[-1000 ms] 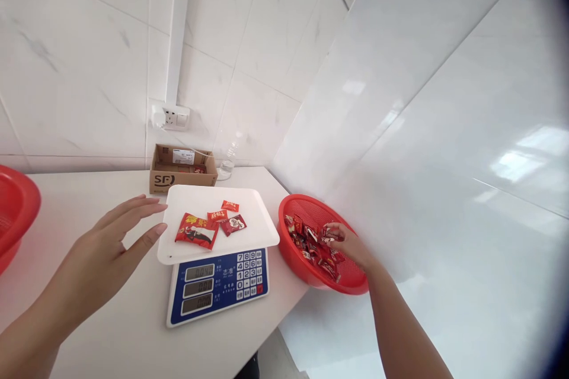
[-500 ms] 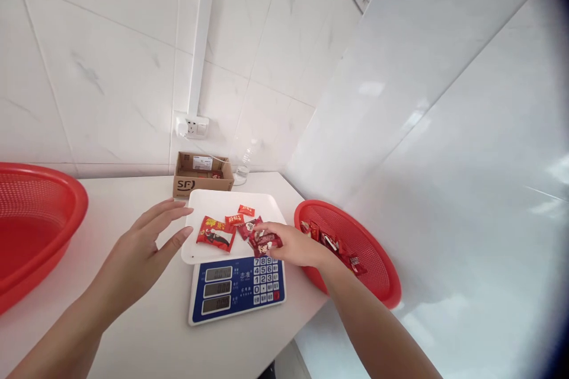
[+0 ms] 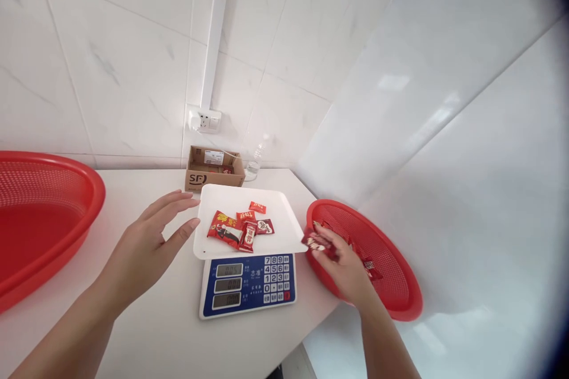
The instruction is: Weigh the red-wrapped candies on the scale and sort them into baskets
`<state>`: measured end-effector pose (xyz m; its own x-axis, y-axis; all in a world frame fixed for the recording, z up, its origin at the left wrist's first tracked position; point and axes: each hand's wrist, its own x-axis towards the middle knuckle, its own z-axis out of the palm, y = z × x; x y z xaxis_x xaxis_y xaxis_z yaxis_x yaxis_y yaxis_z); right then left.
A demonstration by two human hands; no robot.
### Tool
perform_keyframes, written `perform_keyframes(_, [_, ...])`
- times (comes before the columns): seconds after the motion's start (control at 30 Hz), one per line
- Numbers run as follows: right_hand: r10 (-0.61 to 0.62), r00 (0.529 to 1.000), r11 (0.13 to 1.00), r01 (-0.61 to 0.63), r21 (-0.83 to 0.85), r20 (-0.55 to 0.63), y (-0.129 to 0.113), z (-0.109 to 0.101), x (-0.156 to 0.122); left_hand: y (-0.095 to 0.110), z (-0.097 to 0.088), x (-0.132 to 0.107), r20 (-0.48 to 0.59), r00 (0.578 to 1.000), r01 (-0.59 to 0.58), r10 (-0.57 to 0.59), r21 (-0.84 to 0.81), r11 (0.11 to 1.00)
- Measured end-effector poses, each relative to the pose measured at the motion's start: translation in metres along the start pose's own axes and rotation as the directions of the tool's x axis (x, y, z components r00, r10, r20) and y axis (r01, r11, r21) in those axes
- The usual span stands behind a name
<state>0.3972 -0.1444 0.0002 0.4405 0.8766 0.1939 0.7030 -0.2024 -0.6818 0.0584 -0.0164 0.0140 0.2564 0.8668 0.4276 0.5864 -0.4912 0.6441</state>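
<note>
My right hand (image 3: 340, 263) pinches a dark red candy packet (image 3: 317, 244) over the near left rim of the right red basket (image 3: 411, 308). Fingers spread and holding nothing, my left hand (image 3: 151, 243) hovers by the left edge of the white weighing tray (image 3: 275, 207). On that tray lie a large red-and-yellow snack packet (image 3: 224, 230), an upright-lying red packet (image 3: 248, 237), a dark red packet (image 3: 265, 226) and two small red-orange packets (image 3: 258, 207). Below the tray is the blue face of the digital scale (image 3: 249, 284), its displays lit only faintly.
Several dark red packets (image 3: 371, 268) lie in the right basket, which overhangs the table's edge. Another red basket (image 3: 95, 189) stands at left. Behind the scale are a cardboard box (image 3: 216, 179) and a clear bottle (image 3: 254, 166), below a wall socket (image 3: 204, 121).
My right hand has moved from the tray to the right basket, carrying a dark red packet. A red packet now lies beside the large one on the tray. My left hand stays open.
</note>
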Motion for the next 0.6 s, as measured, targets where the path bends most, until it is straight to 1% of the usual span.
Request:
perform_keyframes(0.03, [0.039, 0.993, 0.998, -0.043, -0.040, -0.112, 0.009, -0.003, -0.002, 0.001, 0.000, 0.000, -0.006, 1.000, 0.001, -0.001, 0.002, 1.000])
perform_keyframes(0.1, [0.105, 0.948, 0.978, -0.154, -0.142, -0.300, 0.025, -0.007, -0.005, 0.003, 0.000, -0.001, -0.013, 1.000, -0.004, 0.004, 0.005, 1.000])
perform_keyframes(0.13, [0.135, 0.923, 0.957, -0.216, -0.194, -0.360, 0.030, -0.009, -0.006, 0.004, 0.000, -0.001, -0.013, 1.000, -0.008, 0.008, 0.005, 1.000])
perform_keyframes(0.2, [0.183, 0.894, 0.910, -0.312, -0.274, -0.410, 0.038, -0.009, -0.008, 0.005, 0.000, -0.001, -0.009, 1.000, -0.017, 0.017, 0.005, 1.000])
perform_keyframes(0.23, [0.193, 0.894, 0.894, -0.330, -0.303, -0.404, 0.040, -0.008, -0.009, 0.006, 0.001, -0.001, -0.005, 1.000, -0.019, 0.019, 0.005, 1.000])
perform_keyframes(0.3, [0.205, 0.917, 0.886, -0.323, -0.334, -0.343, 0.041, -0.004, -0.010, 0.006, 0.001, -0.001, -0.001, 1.000, -0.018, 0.018, 0.008, 1.000])
perform_keyframes(0.33, [0.218, 0.933, 0.888, -0.311, -0.338, -0.287, 0.041, -0.001, -0.011, 0.006, 0.001, -0.001, 0.000, 1.000, -0.017, 0.017, 0.009, 1.000])
perform_keyframes(0.4, [0.244, 0.960, 0.886, -0.279, -0.370, -0.139, 0.040, 0.006, -0.011, 0.005, 0.002, -0.001, 0.001, 1.000, -0.017, 0.017, 0.012, 1.000])
perform_keyframes(0.47, [0.249, 0.968, 0.856, -0.234, -0.461, -0.030, 0.040, 0.013, -0.010, 0.005, 0.002, -0.001, 0.001, 1.000, -0.017, 0.017, 0.013, 1.000])
perform_keyframes(0.53, [0.234, 0.972, 0.800, -0.192, -0.569, 0.001, 0.041, 0.018, -0.009, 0.005, 0.001, -0.001, 0.003, 1.000, -0.018, 0.018, 0.013, 1.000])
perform_keyframes(0.6, [0.232, 0.973, 0.748, -0.186, -0.637, -0.013, 0.042, 0.021, -0.009, 0.005, 0.002, -0.001, 0.006, 1.000, -0.023, 0.023, 0.008, 1.000])
